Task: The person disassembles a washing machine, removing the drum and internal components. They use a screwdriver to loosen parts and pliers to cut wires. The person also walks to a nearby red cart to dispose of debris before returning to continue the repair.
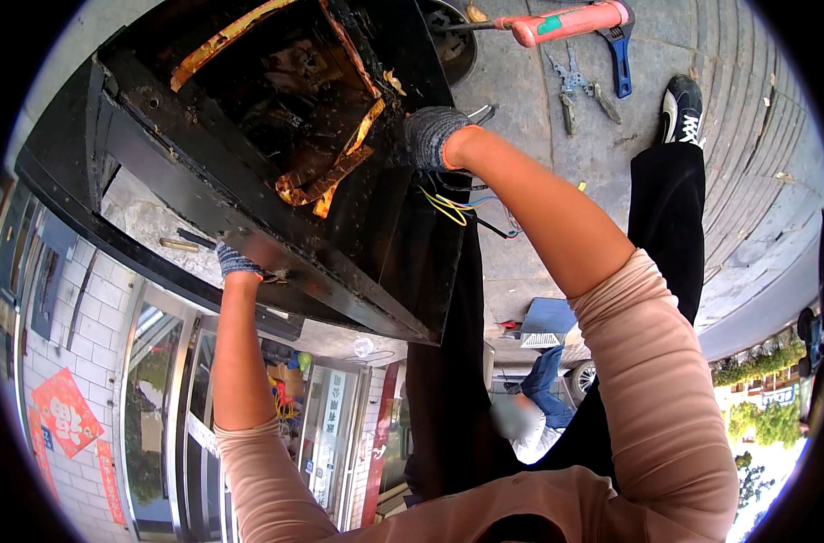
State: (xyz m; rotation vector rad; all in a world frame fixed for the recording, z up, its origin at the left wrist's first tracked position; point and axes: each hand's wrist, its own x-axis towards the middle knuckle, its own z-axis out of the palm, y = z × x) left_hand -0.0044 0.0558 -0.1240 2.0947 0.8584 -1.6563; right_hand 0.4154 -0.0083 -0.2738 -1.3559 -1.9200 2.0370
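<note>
A black metal casing (249, 217), open at the top, fills the upper left, tilted in front of me. Rusty orange strips (339, 181) and dark greasy debris show inside it. My right hand (437, 138), in a grey knit glove with an orange cuff, is closed at the casing's right edge; its fingertips and anything in them are hidden. A thin metal piece (484, 114) sticks out beside that glove. Below it hang loose yellow and blue wires (452, 208). My left hand (238, 259), also gloved, reaches to the casing's lower bar, its fingers mostly hidden. A dark rod (196, 239) lies close to it.
On the grey paving at the upper right lie a red-handled tool (570, 23), a blue adjustable wrench (621, 59) and open pliers (575, 86). A round dark container (455, 50) stands beside the casing. Another person (534, 416) is farther off, near a grey-blue box (547, 319).
</note>
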